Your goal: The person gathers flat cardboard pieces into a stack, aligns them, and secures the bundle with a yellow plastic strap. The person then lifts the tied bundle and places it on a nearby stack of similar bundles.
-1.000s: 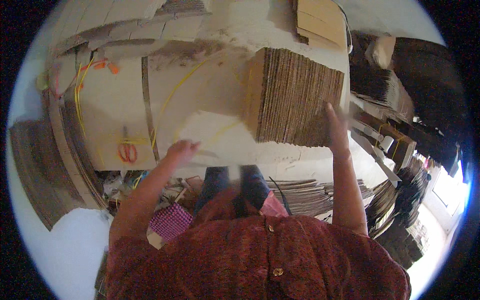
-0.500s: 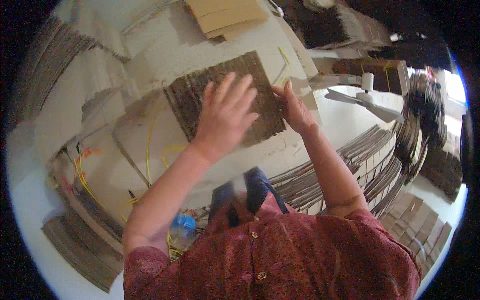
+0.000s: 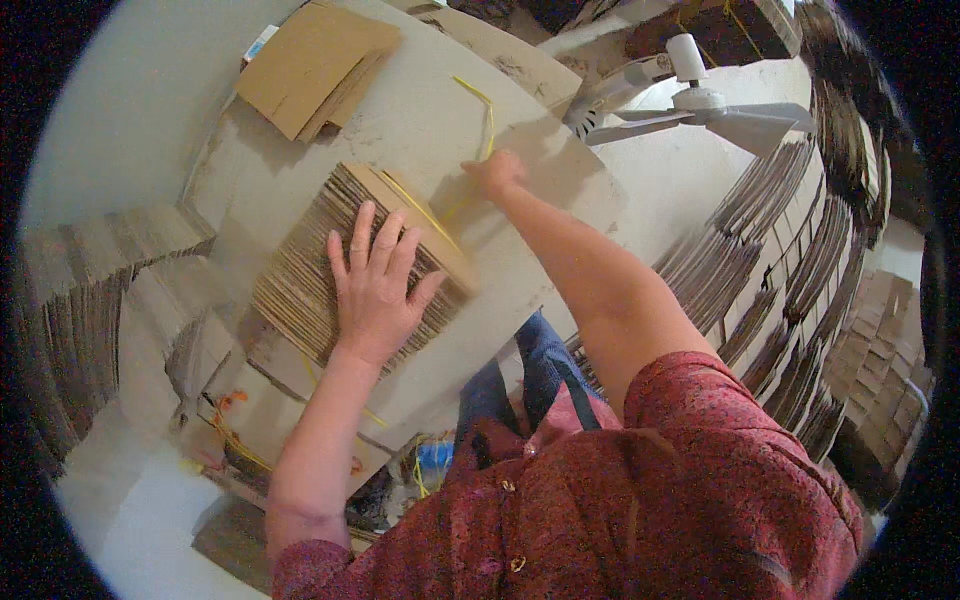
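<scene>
One bundle of flat cardboard sheets (image 3: 350, 265) lies on the grey tabletop (image 3: 540, 190), stacked on edge so the corrugated ends show, and it sits directly under the left hand (image 3: 375, 290). That hand lies palm down on the bundle with all five fingers spread wide, pressing flat rather than gripping; its forearm runs down and to the left toward the red patterned sleeve. One yellow strap (image 3: 440, 215) crosses the bundle's top edge just beyond the left fingertips and runs up and right across the tabletop to the right hand (image 3: 497, 172). The right hand is reached far forward, arm nearly straight, and is curled closed around the strap; the strap's free end loops up just past its knuckles.

One smaller pile of tan cardboard sheets (image 3: 315, 65) lies well beyond the left hand, near the tabletop's far edge. One white fan (image 3: 700, 105) stands beyond and to the right of the right hand. Several leaning stacks of folded cardboard (image 3: 800, 260) fill the floor to the right of the right arm; their exact number cannot be told. More cardboard stacks (image 3: 90, 300) stand to the left of the left arm, with loose yellow and orange straps (image 3: 235, 430) below the left wrist.
</scene>
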Available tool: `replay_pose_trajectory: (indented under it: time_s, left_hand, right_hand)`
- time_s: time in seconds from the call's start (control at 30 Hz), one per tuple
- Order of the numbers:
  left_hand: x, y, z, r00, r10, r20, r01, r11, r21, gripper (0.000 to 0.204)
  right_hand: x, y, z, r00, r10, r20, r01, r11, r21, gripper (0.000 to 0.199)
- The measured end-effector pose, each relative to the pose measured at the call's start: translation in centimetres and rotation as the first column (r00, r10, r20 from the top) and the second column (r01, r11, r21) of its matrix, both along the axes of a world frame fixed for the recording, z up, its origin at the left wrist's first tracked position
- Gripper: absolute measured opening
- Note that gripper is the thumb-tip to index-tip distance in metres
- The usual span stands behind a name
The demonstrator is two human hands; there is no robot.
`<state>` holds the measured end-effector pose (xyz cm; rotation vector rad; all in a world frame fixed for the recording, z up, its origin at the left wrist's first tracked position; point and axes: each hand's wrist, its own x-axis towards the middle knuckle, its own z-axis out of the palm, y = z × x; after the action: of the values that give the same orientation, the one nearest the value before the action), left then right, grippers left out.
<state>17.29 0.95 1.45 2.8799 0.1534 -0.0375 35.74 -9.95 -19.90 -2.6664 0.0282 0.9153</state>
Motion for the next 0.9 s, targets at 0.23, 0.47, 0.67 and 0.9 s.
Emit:
replay_pose_trajectory:
  time_s: [0.23, 0.47, 0.67, 0.9]
  left_hand:
    - [0.2, -0.1, 0.0, 1.0, -0.026, 0.006, 0.026, 1.0, 0.006, 0.046]
    - [0.2, 0.1, -0.1, 0.999, -0.026, 0.023, 0.026, 1.0, -0.001, 0.045]
    - [0.5, 0.0, 0.1, 0.998, -0.03, 0.051, 0.032, 0.999, -0.033, 0.044]
    - [0.2, 0.2, 0.4, 1.0, 0.002, 0.028, 0.0, 0.998, -0.059, 0.046]
  right_hand:
    - [-1.0, 1.1, -3.9, 0.991, -0.103, 0.09, 0.071, 0.948, 0.309, 0.024]
    - [-0.4, 4.7, -4.6, 0.958, -0.286, 0.038, 0.2, 0.754, 0.626, 0.02]
    - [3.6, 5.6, -2.1, 0.988, -0.119, -0.095, 0.15, 0.665, 0.732, 0.021]
    - [-2.6, -1.0, 2.4, 0.77, -0.241, -0.591, 0.638, 0.325, 0.698, 0.022]
